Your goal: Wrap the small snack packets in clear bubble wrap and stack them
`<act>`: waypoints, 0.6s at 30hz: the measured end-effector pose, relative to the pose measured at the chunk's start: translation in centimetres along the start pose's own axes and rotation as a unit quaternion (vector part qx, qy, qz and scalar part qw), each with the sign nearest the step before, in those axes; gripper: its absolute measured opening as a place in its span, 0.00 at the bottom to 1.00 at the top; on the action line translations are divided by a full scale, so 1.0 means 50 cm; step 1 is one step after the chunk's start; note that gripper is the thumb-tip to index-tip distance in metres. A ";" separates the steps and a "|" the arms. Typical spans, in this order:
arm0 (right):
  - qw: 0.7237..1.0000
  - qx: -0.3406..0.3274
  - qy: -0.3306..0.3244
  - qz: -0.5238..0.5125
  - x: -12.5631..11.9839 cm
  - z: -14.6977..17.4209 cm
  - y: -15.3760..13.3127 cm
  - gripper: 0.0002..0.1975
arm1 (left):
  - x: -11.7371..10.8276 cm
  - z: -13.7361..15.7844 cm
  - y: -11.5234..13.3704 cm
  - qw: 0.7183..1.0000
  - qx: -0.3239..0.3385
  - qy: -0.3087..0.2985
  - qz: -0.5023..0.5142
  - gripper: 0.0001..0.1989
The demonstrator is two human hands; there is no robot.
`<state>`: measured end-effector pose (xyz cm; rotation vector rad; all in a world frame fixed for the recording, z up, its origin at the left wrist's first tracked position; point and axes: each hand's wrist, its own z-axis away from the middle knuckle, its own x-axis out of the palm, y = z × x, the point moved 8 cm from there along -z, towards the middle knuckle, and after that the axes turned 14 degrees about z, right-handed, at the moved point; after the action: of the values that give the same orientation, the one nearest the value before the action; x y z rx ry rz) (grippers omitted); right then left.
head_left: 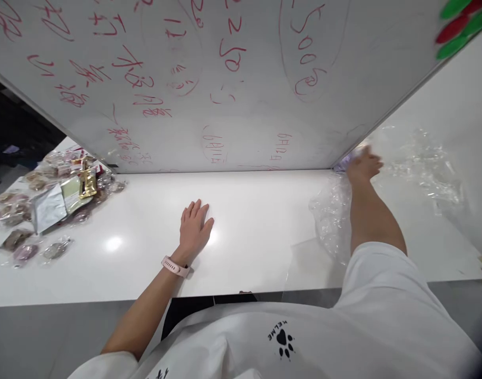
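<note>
My left hand (194, 226), with a pale pink band (175, 266) on its wrist, rests on the white table (248, 226). Its fingers are stretched out and nothing is in them. Far to the right, my right hand (365, 164) reaches past the lower corner of the whiteboard (241, 131). Motion blurs its fingers, and I cannot tell whether they hold anything. Beside it, close to the board's edge, a purplish shiny thing (344, 161) is partly hidden. Crumpled clear plastic (331, 216) lies on the table just left of my right forearm.
A heap of small wrapped packets (51, 171) covers the table's left end, with a silvery pouch (50, 208) and a gold sachet (88, 183) on it. More clear plastic wrap (430, 168) lies at the right. The whiteboard, marked in red writing, stands across the table's back.
</note>
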<state>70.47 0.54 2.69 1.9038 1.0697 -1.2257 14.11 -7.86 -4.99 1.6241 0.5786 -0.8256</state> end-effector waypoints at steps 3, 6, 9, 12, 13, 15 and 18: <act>0.992 0.034 -0.125 0.001 0.052 0.010 0.008 0.26 | -0.001 -0.001 0.002 1.000 0.000 -0.001 -0.002 0.25; 0.977 0.046 -0.206 0.003 0.032 0.011 0.041 0.30 | -0.004 -0.002 0.003 1.000 0.001 0.003 0.001 0.25; 0.969 0.037 -0.243 -0.010 -0.028 0.059 0.091 0.34 | -0.005 -0.002 0.004 1.000 0.000 0.003 0.011 0.25; 0.958 0.025 -0.287 0.001 -0.055 0.193 0.127 0.44 | -0.005 -0.002 0.006 1.000 -0.002 0.001 0.026 0.25; 0.955 0.025 -0.296 0.001 -0.054 0.247 0.127 0.48 | -0.004 -0.003 0.006 0.999 -0.002 0.000 0.032 0.25; 0.961 0.035 -0.270 -0.046 -0.052 0.345 0.107 0.47 | -0.003 -0.006 0.006 0.999 -0.002 0.000 0.043 0.24; 0.963 0.126 -0.119 -0.205 -0.077 0.434 0.052 0.23 | -0.006 -0.009 0.004 0.997 -0.001 0.002 0.072 0.23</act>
<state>62.78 -19.84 -1.60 1.7009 1.2624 -1.8491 14.17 -7.47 -4.58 1.6447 0.4608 -0.7150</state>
